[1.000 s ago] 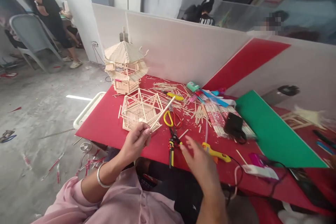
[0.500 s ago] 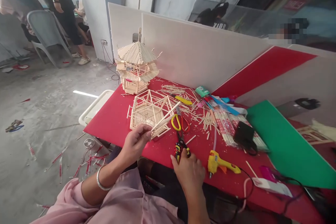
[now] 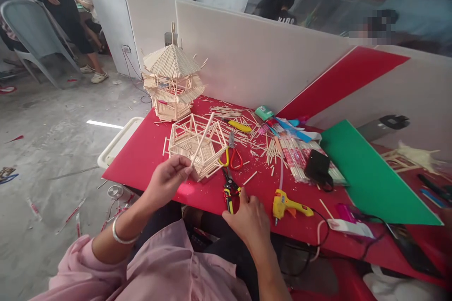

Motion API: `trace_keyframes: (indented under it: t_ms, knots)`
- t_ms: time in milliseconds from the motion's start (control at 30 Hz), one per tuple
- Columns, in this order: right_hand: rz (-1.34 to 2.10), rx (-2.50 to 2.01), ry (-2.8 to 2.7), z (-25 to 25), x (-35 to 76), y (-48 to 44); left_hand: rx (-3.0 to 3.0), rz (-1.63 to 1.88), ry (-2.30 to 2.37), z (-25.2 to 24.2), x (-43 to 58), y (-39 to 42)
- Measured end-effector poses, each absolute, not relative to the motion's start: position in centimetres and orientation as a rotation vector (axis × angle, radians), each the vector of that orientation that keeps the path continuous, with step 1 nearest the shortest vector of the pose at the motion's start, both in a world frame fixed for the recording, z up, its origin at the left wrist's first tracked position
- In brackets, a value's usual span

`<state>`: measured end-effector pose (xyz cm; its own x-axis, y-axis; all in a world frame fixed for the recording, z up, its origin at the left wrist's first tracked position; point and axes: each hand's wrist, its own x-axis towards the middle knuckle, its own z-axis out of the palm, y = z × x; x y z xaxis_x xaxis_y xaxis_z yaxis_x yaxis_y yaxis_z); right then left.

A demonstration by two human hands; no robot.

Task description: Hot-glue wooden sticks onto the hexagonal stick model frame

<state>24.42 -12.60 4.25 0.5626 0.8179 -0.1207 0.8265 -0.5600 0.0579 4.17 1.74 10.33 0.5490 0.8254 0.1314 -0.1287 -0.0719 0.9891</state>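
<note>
My left hand (image 3: 171,176) pinches a pale wooden stick (image 3: 203,138) at its lower end; the stick slants up across an open hexagonal stick frame (image 3: 169,143) on the red table. My right hand (image 3: 249,218) has thumb and forefinger apart, beside the black-and-yellow handles of pliers (image 3: 231,190) lying at the table's near edge. Its forefinger is close to one handle; whether it touches is unclear. Scissors (image 3: 236,159) with red and yellow handles lie just beyond the pliers. Behind the frame stands a roofed pagoda model (image 3: 173,63) built of sticks.
Loose sticks (image 3: 229,113) and a yellow-handled tool (image 3: 240,125) lie farther back. A yellow glue gun (image 3: 291,205) with its cord is to the right, near bagged sticks (image 3: 293,155) and a green board (image 3: 374,174). A white panel (image 3: 247,56) stands behind. Other people are in the background.
My right hand has drawn back from the pliers, uncovering more of their handles. My left hand's stick has swung more upright over the frame. The view has shifted to the right.
</note>
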Motion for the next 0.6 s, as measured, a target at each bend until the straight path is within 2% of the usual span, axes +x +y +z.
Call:
trace_keyframes:
  t_ms: [133,200,267,400,467,600]
  knots:
    - [-0.182,2.743,1.445,3.3,25.3,-12.7,2.037,1.052,0.671,12.6,2.9,4.7]
    - [-0.088,2.751,1.563,3.2,25.4,-13.2,2.352,1.071,0.629,13.1,2.6,5.4]
    - [0.124,2.781,1.8,4.2,25.0,-13.9,2.634,1.087,0.625,12.9,2.4,5.5]
    - [0.803,2.855,2.393,8.8,22.3,-14.4,2.906,1.134,0.618,10.8,1.9,4.2]
    - [0.998,2.672,2.516,11.0,20.8,-13.5,2.916,1.16,0.539,9.6,1.7,3.4]
    - [0.8,2.467,2.699,11.7,19.1,-10.1,2.834,1.346,0.475,7.7,1.7,2.4]
